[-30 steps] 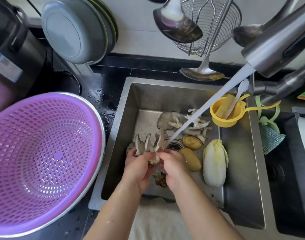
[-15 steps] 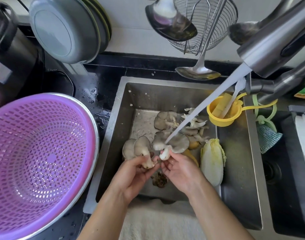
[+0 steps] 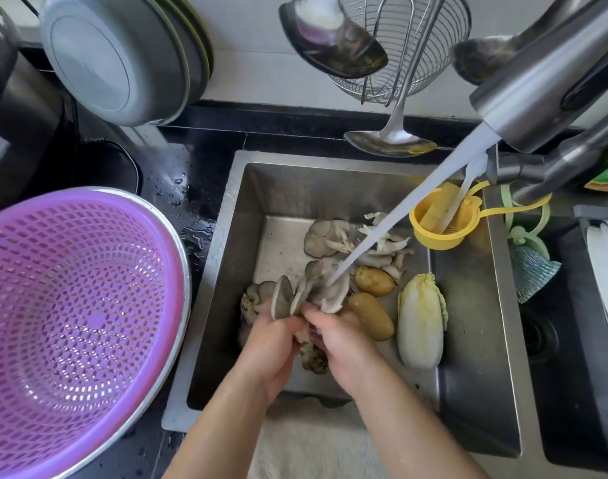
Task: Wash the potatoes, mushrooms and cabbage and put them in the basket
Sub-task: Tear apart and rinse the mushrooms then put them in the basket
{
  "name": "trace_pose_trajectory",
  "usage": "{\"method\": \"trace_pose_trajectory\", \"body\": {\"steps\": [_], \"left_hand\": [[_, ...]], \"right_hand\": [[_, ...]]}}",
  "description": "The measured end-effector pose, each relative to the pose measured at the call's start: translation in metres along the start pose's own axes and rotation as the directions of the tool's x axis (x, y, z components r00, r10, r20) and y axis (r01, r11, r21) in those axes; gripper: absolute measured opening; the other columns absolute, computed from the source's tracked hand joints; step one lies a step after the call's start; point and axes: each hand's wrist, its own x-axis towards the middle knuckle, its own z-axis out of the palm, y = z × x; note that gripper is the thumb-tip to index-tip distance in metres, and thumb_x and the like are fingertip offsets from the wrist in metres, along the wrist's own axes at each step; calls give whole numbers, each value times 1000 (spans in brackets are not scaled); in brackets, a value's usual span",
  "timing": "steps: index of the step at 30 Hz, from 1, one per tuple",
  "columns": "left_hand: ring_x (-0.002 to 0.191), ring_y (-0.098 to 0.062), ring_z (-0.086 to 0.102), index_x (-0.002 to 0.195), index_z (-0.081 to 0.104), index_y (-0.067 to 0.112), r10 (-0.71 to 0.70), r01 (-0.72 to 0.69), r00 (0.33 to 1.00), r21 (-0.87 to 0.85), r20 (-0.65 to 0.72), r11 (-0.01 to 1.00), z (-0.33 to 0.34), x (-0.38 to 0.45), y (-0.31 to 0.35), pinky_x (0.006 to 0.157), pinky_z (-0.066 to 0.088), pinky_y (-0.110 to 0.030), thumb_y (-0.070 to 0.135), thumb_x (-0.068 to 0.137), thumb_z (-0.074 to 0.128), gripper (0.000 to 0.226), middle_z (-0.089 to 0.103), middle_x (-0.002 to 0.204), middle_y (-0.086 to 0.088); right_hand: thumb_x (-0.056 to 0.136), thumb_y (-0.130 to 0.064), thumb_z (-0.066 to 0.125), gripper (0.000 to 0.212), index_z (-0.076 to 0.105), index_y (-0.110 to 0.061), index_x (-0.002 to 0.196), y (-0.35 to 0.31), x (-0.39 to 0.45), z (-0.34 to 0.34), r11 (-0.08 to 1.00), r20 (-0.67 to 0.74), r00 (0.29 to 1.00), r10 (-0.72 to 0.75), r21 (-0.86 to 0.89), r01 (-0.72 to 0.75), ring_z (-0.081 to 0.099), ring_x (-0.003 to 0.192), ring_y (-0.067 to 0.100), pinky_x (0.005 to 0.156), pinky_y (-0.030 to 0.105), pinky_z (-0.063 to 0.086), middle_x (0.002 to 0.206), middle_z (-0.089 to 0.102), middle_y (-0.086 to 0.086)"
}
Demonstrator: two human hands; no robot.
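Note:
Over the steel sink (image 3: pixel 468 402), my left hand (image 3: pixel 271 344) and my right hand (image 3: pixel 340 340) together grip a cluster of grey oyster mushrooms (image 3: pixel 309 292) by its stems. The water stream (image 3: pixel 399 223) from the faucet (image 3: pixel 551 88) lands on the caps. More mushrooms (image 3: pixel 350 240) lie at the back of the sink. Two potatoes (image 3: pixel 374 281) (image 3: pixel 372 317) lie right of my hands, with a napa cabbage (image 3: pixel 420 319) beside them. The purple basket (image 3: pixel 71 323) stands on the counter at the left, with nothing in it.
A yellow strainer cup (image 3: pixel 440 223) hangs at the sink's right wall. Ladles (image 3: pixel 388 141) and a wire skimmer (image 3: pixel 399 46) hang above. Metal plates (image 3: pixel 116 57) lean at back left beside a black appliance (image 3: pixel 15 108). A second basin (image 3: pixel 572 340) lies to the right.
The cluster has turned in my hands, its caps now more edge-on under the stream. Both potatoes show again right of my hands.

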Motion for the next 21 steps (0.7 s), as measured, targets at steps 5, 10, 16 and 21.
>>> {"method": "trace_pose_trajectory", "body": {"steps": [5,10,16,21], "left_hand": [[114,-33,71,136,57,7,44,-48,999,171,27,984,-6,10,-1,100,55,-46,-3,72,65,65,76,113,-17],[110,-35,71,132,56,4,44,-52,998,168,51,984,0,7,1,99,56,-46,-18,86,56,52,76,105,-18],[106,-30,74,117,69,-8,-29,34,999,-245,26,969,13,-9,12,94,56,-38,-11,98,43,32,76,113,-23],[109,-32,70,113,68,-13,-166,227,973,-526,163,819,6,-8,19,99,52,-37,-10,94,38,36,73,116,-26]], "right_hand": [[92,-7,74,21,77,-19,109,-2,2,5,1000,-78,997,24,-9,-25,77,89,11,65,20,55,98,81,-3],[86,2,72,24,78,-15,101,-1,6,1,996,-169,984,61,67,-51,76,83,19,69,31,58,97,81,5],[90,2,67,26,74,-11,112,0,13,-8,961,-261,965,12,271,61,76,100,31,93,50,59,104,79,11],[97,3,59,35,65,-3,131,-6,7,-20,866,-60,997,54,500,-17,73,111,29,98,42,56,119,74,17]]}}
